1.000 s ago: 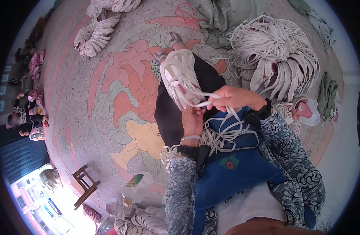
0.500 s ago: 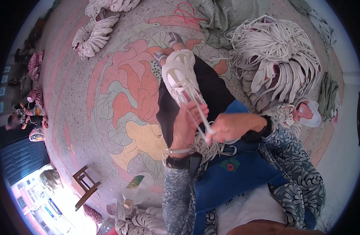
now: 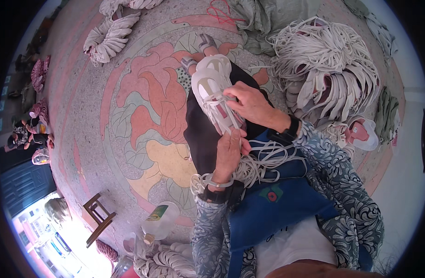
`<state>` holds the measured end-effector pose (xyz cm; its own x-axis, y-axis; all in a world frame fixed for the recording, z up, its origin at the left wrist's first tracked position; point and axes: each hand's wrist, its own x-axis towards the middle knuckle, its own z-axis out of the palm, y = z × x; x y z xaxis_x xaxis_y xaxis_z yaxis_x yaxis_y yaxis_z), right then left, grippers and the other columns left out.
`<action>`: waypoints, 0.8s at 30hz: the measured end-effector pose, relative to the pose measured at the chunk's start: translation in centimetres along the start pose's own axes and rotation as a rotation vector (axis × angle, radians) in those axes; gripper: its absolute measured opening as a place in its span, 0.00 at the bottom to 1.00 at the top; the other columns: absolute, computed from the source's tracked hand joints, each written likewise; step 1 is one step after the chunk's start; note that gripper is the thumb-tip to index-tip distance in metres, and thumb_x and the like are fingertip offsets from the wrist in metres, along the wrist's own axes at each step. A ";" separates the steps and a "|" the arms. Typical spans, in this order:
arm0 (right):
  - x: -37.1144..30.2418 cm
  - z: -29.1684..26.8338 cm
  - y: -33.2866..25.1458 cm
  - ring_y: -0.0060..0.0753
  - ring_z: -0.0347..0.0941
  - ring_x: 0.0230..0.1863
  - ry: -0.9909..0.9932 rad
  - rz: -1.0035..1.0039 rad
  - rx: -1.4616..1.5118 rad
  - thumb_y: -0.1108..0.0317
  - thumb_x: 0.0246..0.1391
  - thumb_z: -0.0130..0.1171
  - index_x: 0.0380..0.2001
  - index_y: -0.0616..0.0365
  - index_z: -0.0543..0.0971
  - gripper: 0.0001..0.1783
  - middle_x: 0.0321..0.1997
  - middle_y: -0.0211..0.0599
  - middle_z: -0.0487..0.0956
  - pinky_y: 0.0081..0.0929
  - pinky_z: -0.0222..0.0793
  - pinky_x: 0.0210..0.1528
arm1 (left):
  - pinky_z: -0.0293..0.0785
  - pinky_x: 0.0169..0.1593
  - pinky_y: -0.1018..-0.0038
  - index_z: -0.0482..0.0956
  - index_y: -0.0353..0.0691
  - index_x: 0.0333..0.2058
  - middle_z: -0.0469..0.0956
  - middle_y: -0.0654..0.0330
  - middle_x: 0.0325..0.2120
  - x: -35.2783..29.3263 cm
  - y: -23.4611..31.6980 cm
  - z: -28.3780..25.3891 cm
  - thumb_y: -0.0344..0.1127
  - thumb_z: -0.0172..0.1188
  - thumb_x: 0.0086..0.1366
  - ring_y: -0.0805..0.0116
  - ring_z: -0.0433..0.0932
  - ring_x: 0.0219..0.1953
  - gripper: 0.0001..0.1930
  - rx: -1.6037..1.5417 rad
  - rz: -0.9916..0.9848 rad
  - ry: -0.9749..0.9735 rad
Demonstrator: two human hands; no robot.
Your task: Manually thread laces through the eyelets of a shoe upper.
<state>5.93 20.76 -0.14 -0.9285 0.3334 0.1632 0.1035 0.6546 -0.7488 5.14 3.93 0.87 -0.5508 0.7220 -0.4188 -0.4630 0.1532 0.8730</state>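
A white and beige shoe upper [image 3: 211, 85] lies along my lap on dark cloth, its toe pointing away from me, with more white uppers stacked beneath or against it. My right hand [image 3: 253, 104] is closed at its lacing area, fingertips pinching a white shoelace [image 3: 215, 98] near the eyelets. Closer to me, my left hand [image 3: 228, 150] is closed at the near end of the upper, thumb and fingers pressed together on the lace. A tangle of loose white laces [image 3: 263, 162] rests on my blue apron [image 3: 277, 204] beside the left wrist.
A large pile of laced uppers [image 3: 330, 60] stands on the floor at right, near grey-green cloth [image 3: 261, 32]. More uppers [image 3: 111, 37] lie at far left. A wooden stool [image 3: 99, 217] and a plastic jug [image 3: 161, 220] are at lower left. People [image 3: 32, 134] sit at the left edge.
My right hand has moved away from me, from the stretched lace to the upper's lacing area. My left hand has shifted slightly right and nearer me. The lace between them is no longer pulled toward me.
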 end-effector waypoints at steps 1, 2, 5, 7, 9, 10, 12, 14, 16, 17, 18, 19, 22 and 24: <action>0.4 0.9 0.2 0.40 0.73 0.29 0.053 -0.067 -0.015 0.68 0.47 0.58 0.36 0.56 0.74 0.11 0.32 0.37 0.71 0.31 0.70 0.30 | 0.66 0.23 0.81 0.70 0.34 0.34 0.73 0.61 0.15 -0.3 0.2 0.2 0.43 0.39 0.70 0.77 0.70 0.16 0.17 0.072 0.013 -0.014; 0.3 1.1 0.3 0.40 0.73 0.29 0.049 -0.064 -0.016 0.68 0.47 0.58 0.36 0.56 0.74 0.11 0.32 0.37 0.71 0.31 0.70 0.30 | 0.67 0.23 0.80 0.69 0.34 0.34 0.73 0.59 0.16 -0.6 0.4 0.4 0.43 0.39 0.71 0.76 0.70 0.17 0.17 0.143 0.026 -0.028; 0.7 1.3 -0.3 0.41 0.73 0.28 -0.040 -0.097 -0.167 0.67 0.47 0.58 0.33 0.55 0.74 0.09 0.31 0.36 0.70 0.33 0.71 0.28 | 0.69 0.25 0.79 0.69 0.33 0.34 0.75 0.57 0.18 -1.4 0.6 0.8 0.42 0.38 0.71 0.74 0.72 0.18 0.17 0.196 0.067 -0.085; 0.6 1.1 -0.2 0.41 0.73 0.26 -0.037 -0.149 -0.250 0.67 0.47 0.58 0.30 0.54 0.73 0.08 0.31 0.35 0.68 0.34 0.71 0.26 | 0.70 0.26 0.79 0.69 0.33 0.34 0.75 0.58 0.18 -1.7 0.5 0.7 0.42 0.38 0.71 0.74 0.72 0.19 0.17 0.145 0.033 -0.086; 0.8 1.3 -0.3 0.40 0.73 0.26 -0.041 -0.187 -0.270 0.67 0.46 0.58 0.29 0.55 0.72 0.07 0.31 0.35 0.68 0.33 0.71 0.25 | 0.70 0.27 0.79 0.69 0.33 0.34 0.75 0.58 0.18 -1.9 0.4 0.4 0.42 0.38 0.71 0.74 0.73 0.20 0.17 0.097 0.002 -0.083; 0.9 1.3 -0.4 0.40 0.73 0.26 -0.041 -0.228 -0.287 0.67 0.46 0.58 0.29 0.55 0.72 0.07 0.30 0.35 0.67 0.33 0.71 0.25 | 0.70 0.28 0.79 0.69 0.33 0.34 0.75 0.58 0.18 -2.0 0.3 0.1 0.42 0.39 0.71 0.74 0.73 0.20 0.17 0.032 -0.021 -0.084; 1.1 1.2 -0.4 0.40 0.72 0.25 -0.074 -0.243 -0.346 0.68 0.45 0.58 0.28 0.56 0.71 0.07 0.30 0.35 0.67 0.33 0.71 0.24 | 0.70 0.28 0.79 0.69 0.33 0.34 0.75 0.58 0.19 -2.2 0.3 -0.1 0.42 0.39 0.71 0.74 0.73 0.21 0.17 -0.032 -0.043 -0.084; 1.4 1.3 0.0 0.39 0.72 0.24 -0.104 -0.257 -0.405 0.69 0.45 0.58 0.28 0.56 0.71 0.07 0.29 0.35 0.66 0.33 0.70 0.23 | 0.70 0.29 0.79 0.69 0.34 0.33 0.75 0.58 0.19 -2.5 0.6 -0.2 0.42 0.40 0.71 0.74 0.73 0.21 0.17 -0.047 -0.074 -0.035; 1.9 1.3 0.9 0.38 0.71 0.24 -0.033 -0.335 -0.397 0.70 0.44 0.57 0.27 0.57 0.70 0.07 0.29 0.35 0.65 0.32 0.70 0.22 | 0.68 0.30 0.79 0.71 0.35 0.33 0.74 0.59 0.19 -3.2 1.1 -0.5 0.42 0.40 0.70 0.74 0.72 0.22 0.16 -0.044 -0.081 -0.058; 1.7 1.2 1.3 0.38 0.71 0.24 -0.032 -0.334 -0.398 0.70 0.44 0.57 0.27 0.57 0.70 0.07 0.29 0.35 0.65 0.32 0.70 0.22 | 0.67 0.31 0.78 0.72 0.37 0.32 0.74 0.61 0.18 -3.6 1.4 -0.7 0.42 0.40 0.70 0.74 0.72 0.23 0.16 -0.042 -0.089 -0.081; 1.3 1.1 1.3 0.38 0.71 0.24 -0.027 -0.333 -0.366 0.70 0.45 0.57 0.27 0.57 0.70 0.07 0.29 0.35 0.65 0.32 0.70 0.22 | 0.67 0.31 0.78 0.72 0.37 0.32 0.74 0.61 0.18 -4.0 1.7 -1.0 0.42 0.40 0.70 0.74 0.72 0.23 0.16 -0.044 -0.091 -0.079; 0.9 1.0 1.4 0.38 0.71 0.24 -0.022 -0.330 -0.335 0.70 0.46 0.57 0.27 0.57 0.70 0.06 0.29 0.35 0.65 0.31 0.70 0.22 | 0.66 0.32 0.78 0.72 0.38 0.32 0.74 0.61 0.18 -4.3 2.0 -1.4 0.42 0.40 0.70 0.75 0.72 0.23 0.16 -0.078 -0.110 -0.098; 0.0 0.0 1.2 0.40 0.71 0.24 -0.115 -0.301 -0.299 0.70 0.47 0.56 0.28 0.58 0.70 0.06 0.29 0.36 0.67 0.32 0.69 0.23 | 0.66 0.32 0.78 0.72 0.38 0.31 0.74 0.61 0.18 -5.5 2.8 -1.7 0.42 0.40 0.70 0.75 0.71 0.23 0.16 -0.098 -0.110 -0.168; -0.7 -0.5 0.7 0.41 0.71 0.24 -0.114 -0.233 -0.223 0.69 0.48 0.56 0.29 0.59 0.71 0.07 0.28 0.37 0.68 0.32 0.69 0.24 | 0.66 0.32 0.79 0.72 0.38 0.31 0.74 0.61 0.18 -5.9 2.8 -1.6 0.42 0.40 0.70 0.75 0.71 0.23 0.16 -0.084 -0.088 -0.220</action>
<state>6.88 21.30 -0.44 -0.9689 0.0875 0.2316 -0.0529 0.8407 -0.5389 6.01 -0.95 5.42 -0.3453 0.8394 -0.4198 -0.5635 0.1722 0.8080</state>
